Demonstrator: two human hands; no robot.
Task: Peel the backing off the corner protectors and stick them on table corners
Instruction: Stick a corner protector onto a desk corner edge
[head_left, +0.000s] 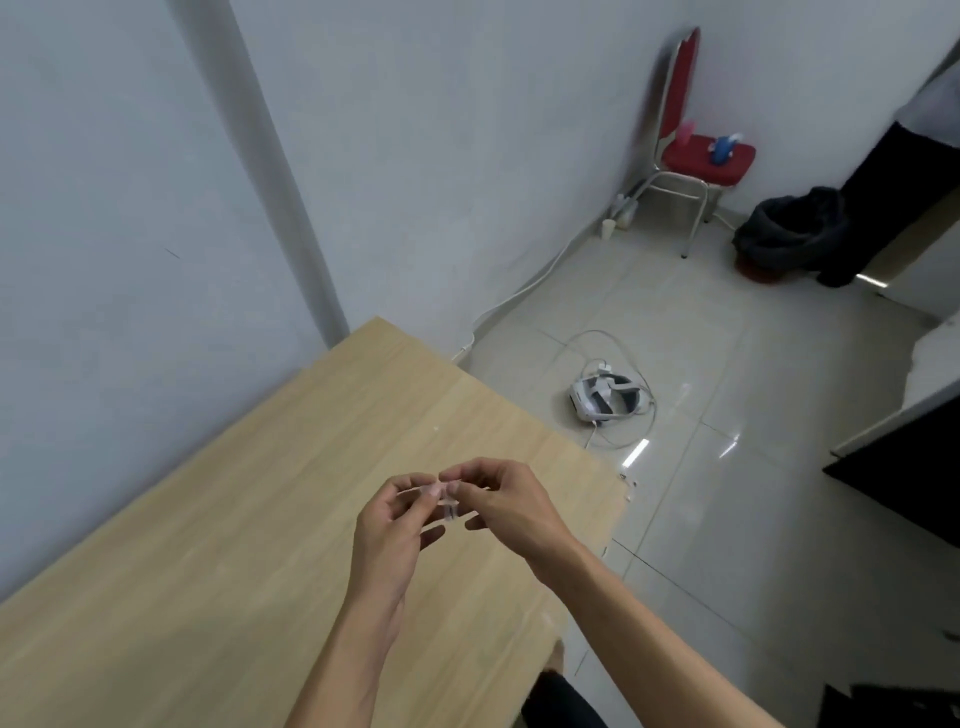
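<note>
Left hand (392, 525) and right hand (506, 501) pinching clear corner protector (448, 503), above table (234, 519), near its right edge, open floor (727, 519) beyond

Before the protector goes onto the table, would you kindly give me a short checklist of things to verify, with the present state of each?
1. Left hand and right hand both pinch the corner protector: ok.
2. Backing fully peeled off: cannot tell; the piece is small, clear and blurred.
3. Nearest table corner in view and unblocked: ok.
4. That corner free of an earlier protector: cannot tell; small glints show at its edge.
5. Protector lined up with the corner: not ok; it is held apart from it, over the table.
</note>
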